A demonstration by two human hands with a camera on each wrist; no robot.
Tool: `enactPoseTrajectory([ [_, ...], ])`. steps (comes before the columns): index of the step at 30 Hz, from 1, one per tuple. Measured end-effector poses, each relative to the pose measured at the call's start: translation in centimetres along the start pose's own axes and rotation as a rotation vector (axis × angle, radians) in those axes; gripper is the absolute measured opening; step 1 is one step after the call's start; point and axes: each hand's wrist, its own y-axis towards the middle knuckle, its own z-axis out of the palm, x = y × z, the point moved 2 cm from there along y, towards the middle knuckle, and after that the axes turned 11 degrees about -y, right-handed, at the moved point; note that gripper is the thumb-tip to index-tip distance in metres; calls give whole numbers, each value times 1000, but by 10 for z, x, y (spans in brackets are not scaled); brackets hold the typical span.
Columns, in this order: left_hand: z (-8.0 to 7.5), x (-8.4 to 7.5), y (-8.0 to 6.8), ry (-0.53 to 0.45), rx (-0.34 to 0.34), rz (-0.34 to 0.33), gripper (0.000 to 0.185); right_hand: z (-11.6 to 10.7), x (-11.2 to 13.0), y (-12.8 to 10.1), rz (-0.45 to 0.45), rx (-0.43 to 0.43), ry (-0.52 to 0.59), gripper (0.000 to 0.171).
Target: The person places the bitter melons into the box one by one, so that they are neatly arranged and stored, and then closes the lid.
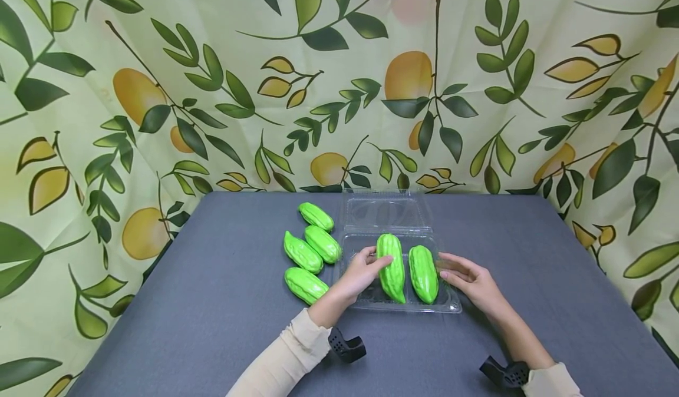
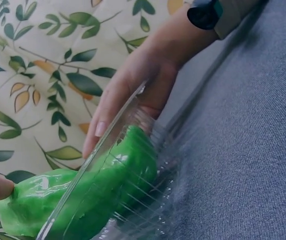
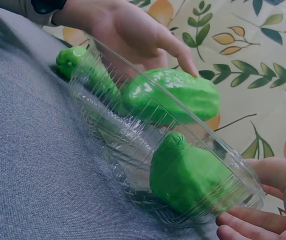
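In the head view, my left hand point(image 1: 356, 279) grips a glossy, ridged green bitter melon point(image 1: 391, 276) between thumb and fingers, at the left half of an open clear plastic clamshell container point(image 1: 451, 306). Another bitter melon point(image 1: 423, 274) lies lengthwise in the container's right half. My right hand point(image 1: 478, 288) holds the container's right side; the right wrist view has its thumb near the rim and its fingers low at the outer wall. In that view the left hand point(image 3: 133, 37) curves over the held melon point(image 3: 173, 95), tilted partly above the rim.
Several loose bitter melons point(image 1: 302, 252) lie on the grey tabletop point(image 1: 223, 279), left of the container. The container's transparent lid point(image 1: 386, 211) is folded back flat behind it. A leaf-and-fruit patterned cloth point(image 1: 329, 108) hangs behind the table and along its sides.
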Motion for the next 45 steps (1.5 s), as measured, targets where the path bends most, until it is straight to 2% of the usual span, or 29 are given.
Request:
enactPoseTrajectory([
  [4,2,3,4,-5,-18,-8,58,1,0,0,-14,-3,-1,48],
  [11,8,5,9,42,-59,-58,59,1,0,0,1,-1,6,49],
  [23,15,11,13,15,-45,-79,59,1,1,0,9,-1,24,49],
  [30,15,13,13,26,-35,-90,59,1,0,0,-15,-12,26,48],
  [38,14,14,13,53,-35,-67,56,0,1,0,-21,-10,37,48],
  [45,12,13,13,137,-72,-38,53,0,0,0,-21,-11,37,48],
])
